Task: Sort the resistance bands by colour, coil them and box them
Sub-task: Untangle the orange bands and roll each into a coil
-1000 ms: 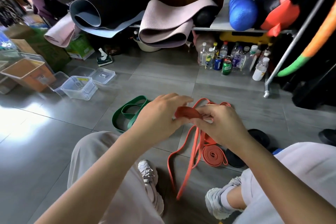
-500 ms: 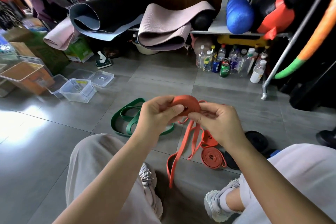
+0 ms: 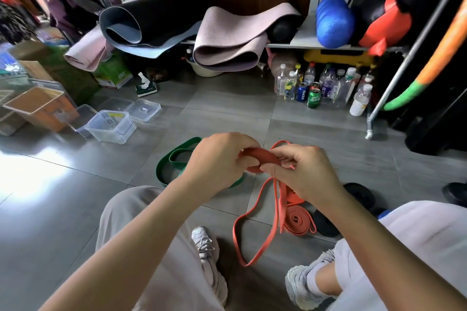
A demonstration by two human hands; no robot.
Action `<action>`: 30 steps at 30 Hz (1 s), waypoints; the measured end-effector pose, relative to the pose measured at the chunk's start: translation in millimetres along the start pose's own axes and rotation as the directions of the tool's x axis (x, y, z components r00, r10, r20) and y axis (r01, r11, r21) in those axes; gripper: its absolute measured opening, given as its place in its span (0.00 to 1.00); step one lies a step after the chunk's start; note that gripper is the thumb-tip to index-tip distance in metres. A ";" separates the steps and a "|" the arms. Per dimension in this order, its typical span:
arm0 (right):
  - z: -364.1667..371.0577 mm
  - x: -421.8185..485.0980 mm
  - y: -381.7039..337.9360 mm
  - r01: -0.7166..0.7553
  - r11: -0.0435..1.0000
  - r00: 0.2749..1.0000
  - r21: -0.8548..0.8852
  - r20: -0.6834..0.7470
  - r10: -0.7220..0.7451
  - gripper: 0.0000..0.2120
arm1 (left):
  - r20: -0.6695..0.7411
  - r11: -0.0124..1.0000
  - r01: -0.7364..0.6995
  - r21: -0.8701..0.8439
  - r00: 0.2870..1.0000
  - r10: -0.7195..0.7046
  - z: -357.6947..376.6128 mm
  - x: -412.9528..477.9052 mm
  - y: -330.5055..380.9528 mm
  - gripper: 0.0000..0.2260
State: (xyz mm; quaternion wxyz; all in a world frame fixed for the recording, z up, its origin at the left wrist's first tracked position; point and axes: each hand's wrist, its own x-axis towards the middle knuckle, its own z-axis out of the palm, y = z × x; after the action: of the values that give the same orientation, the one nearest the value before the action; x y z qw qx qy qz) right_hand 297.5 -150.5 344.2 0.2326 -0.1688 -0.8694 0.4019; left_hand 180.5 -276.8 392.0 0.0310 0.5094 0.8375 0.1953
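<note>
My left hand [image 3: 217, 159] and my right hand [image 3: 300, 171] both pinch a partly coiled orange resistance band [image 3: 260, 156] held above the floor. Its loose tail [image 3: 252, 230] hangs down in a long loop between my legs. A finished orange coil [image 3: 299, 219] lies on the floor under my right forearm. Green bands [image 3: 174, 159] lie loosely on the tiles behind my left hand, partly hidden by it. An open clear plastic box [image 3: 111, 126] stands at the left, with its lid [image 3: 142, 110] beside it.
An orange-bottomed clear bin [image 3: 38, 106] and cardboard boxes sit at the far left. Rolled mats [image 3: 227, 40] pile up at the back. Bottles and cans [image 3: 321, 88] stand under a metal shelf. Black discs [image 3: 358, 192] lie by my right knee.
The orange coil has turned from face-on to edge-on between my fingers. The hanging tail has swung and its loop now reaches lower on the floor. Both hands stay at about the same height.
</note>
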 end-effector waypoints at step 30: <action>-3.2 10.3 -2.2 -0.065 0.962 0.998 0.265 0.000 0.067 0.16 | -0.140 0.807 0.055 -0.589 0.976 -0.168 5.4 4.3 -14.6 0.15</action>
State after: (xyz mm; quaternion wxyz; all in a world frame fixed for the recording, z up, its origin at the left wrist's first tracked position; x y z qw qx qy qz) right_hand 290.4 -144.9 350.4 0.2434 -0.1671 -0.8008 0.5212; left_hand 167.5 -277.3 382.5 0.1185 0.4049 0.7654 0.4860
